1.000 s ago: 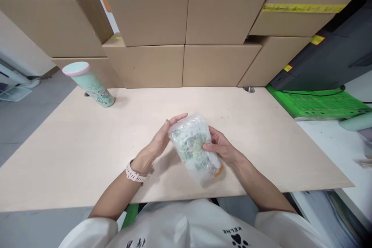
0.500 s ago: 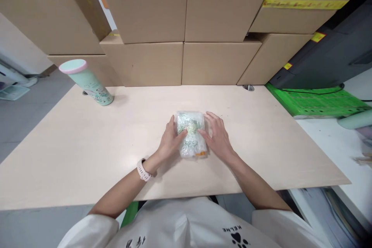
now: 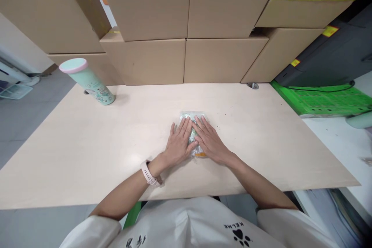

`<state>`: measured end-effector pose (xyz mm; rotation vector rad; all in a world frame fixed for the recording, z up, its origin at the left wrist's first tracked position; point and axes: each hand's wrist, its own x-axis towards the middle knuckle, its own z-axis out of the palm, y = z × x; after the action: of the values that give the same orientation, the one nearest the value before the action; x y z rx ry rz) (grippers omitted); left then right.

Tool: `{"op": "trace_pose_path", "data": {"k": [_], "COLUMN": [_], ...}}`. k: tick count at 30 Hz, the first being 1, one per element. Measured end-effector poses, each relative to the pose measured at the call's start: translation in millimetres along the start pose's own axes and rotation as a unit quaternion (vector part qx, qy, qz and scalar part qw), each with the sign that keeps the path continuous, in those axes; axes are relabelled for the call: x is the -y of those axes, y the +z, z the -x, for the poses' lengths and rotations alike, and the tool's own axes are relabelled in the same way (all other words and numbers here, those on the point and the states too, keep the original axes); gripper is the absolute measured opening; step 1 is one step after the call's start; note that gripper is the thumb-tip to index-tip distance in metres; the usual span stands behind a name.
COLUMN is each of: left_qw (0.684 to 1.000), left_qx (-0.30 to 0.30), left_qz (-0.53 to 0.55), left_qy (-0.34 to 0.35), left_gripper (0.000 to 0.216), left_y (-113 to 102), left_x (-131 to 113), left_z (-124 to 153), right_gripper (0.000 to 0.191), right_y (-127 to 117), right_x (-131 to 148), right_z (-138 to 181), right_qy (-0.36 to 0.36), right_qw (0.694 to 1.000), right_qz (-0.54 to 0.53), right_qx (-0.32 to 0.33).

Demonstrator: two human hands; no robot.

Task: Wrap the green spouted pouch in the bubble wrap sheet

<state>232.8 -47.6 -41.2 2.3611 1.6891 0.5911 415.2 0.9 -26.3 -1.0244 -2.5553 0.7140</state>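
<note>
A small bubble-wrapped package lies flat on the pale wooden table, with green and orange showing through the clear wrap. My left hand rests palm down over its left side, fingers stretched out. On its right side my right hand lies flat too, fingers extended. The fingertips of both hands nearly meet near the package's upper middle. Most of the package is hidden beneath them; its top edge and a strip in the middle show. What is inside cannot be made out.
A mint-green tumbler with a pink rim stands at the table's back left. Cardboard boxes are stacked along the back edge. To the right are a green plastic crate and a dark grey case.
Both hands have moved from the package's sides to on top of it, and the fingers now lie flat across it. The package stays in about the same place.
</note>
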Motion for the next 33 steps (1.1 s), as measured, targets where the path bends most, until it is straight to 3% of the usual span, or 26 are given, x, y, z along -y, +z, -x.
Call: {"op": "trace_pose_path", "data": {"k": [3,5,8,9,11,14,17,20,23,25,27,30,33], "left_qw": [0.999,0.996,0.974,0.963,0.942,0.932,0.908,0.825,0.698,0.647,0.671,0.791,0.901], "left_qx": [0.009,-0.028,-0.146,-0.175,-0.189,-0.151,-0.141,-0.087,0.072,0.126,0.065,-0.129,-0.247], "left_qz": [0.047,0.080,0.124,0.141,0.187,0.244,0.330,0.512,0.674,0.709,0.687,0.530,0.310], "left_qy": [-0.008,-0.032,-0.117,-0.151,-0.205,-0.221,-0.216,-0.223,-0.231,-0.250,-0.273,-0.277,-0.178], "left_gripper": [0.072,0.069,0.059,0.055,0.049,0.046,0.047,0.049,0.058,0.070,0.068,0.053,0.048], "left_y": [-4,-8,-15,-18,-20,-20,-18,-18,-16,-13,-11,-15,-23], "left_x": [-1,-2,-1,0,2,2,0,-6,-11,-10,-4,6,6], "left_z": [0,1,1,1,0,-1,-1,-3,-5,-6,-6,-3,2], "right_gripper": [0.054,0.049,0.041,0.040,0.040,0.036,0.033,0.029,0.022,0.019,0.017,0.017,0.019], "right_y": [-1,-4,-13,-16,-20,-19,-16,-23,-36,-41,-42,-42,-45], "right_x": [1,-2,-11,-14,-19,-20,-15,-9,-3,-3,-5,-12,-12], "right_z": [-2,-2,-2,-1,-1,0,0,4,9,11,13,14,15], "right_qy": [-0.005,0.015,0.135,0.176,0.215,0.185,0.134,0.058,-0.031,-0.057,-0.053,-0.017,0.034], "right_qw": [0.999,0.989,0.938,0.926,0.934,0.951,0.925,0.907,0.926,0.937,0.932,0.896,0.844], "right_qz": [-0.046,-0.091,-0.150,-0.164,-0.182,-0.223,-0.316,-0.347,-0.276,-0.213,-0.182,-0.243,-0.395], "right_qx": [-0.028,-0.116,-0.282,-0.290,-0.220,-0.112,-0.163,-0.233,-0.255,-0.270,-0.310,-0.372,-0.362]}}
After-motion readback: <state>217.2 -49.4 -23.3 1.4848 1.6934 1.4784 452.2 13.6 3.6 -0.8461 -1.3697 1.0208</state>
